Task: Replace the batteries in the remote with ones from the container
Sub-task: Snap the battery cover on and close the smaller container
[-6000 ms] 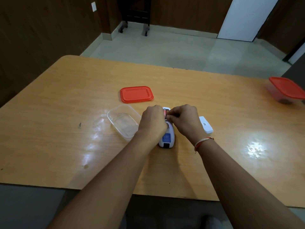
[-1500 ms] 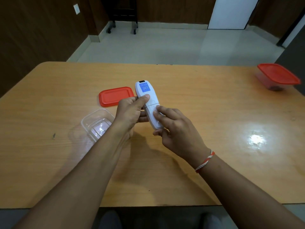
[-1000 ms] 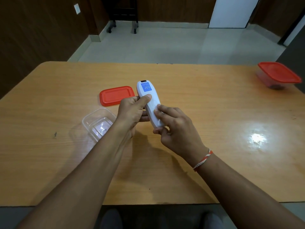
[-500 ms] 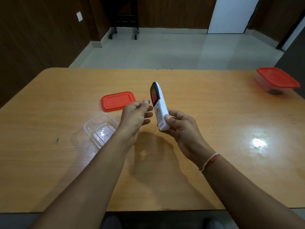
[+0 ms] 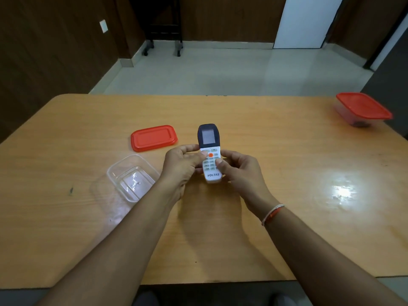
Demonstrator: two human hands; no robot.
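I've got the Voltas remote (image 5: 209,154) mid-frame, buttons up. Left hand (image 5: 181,166) and right hand (image 5: 239,173) both grip it. Clear container (image 5: 132,176) sits lower left.

1. The remote (image 5: 209,154) bears the brand "VOLTAS" in dark letters on the white near end of its face, below the buttons.
2. Its orange button shows a small white power sign.
3. The marks on the other buttons are too small to read.
4. The screen on its dark far end shows no readable figures.
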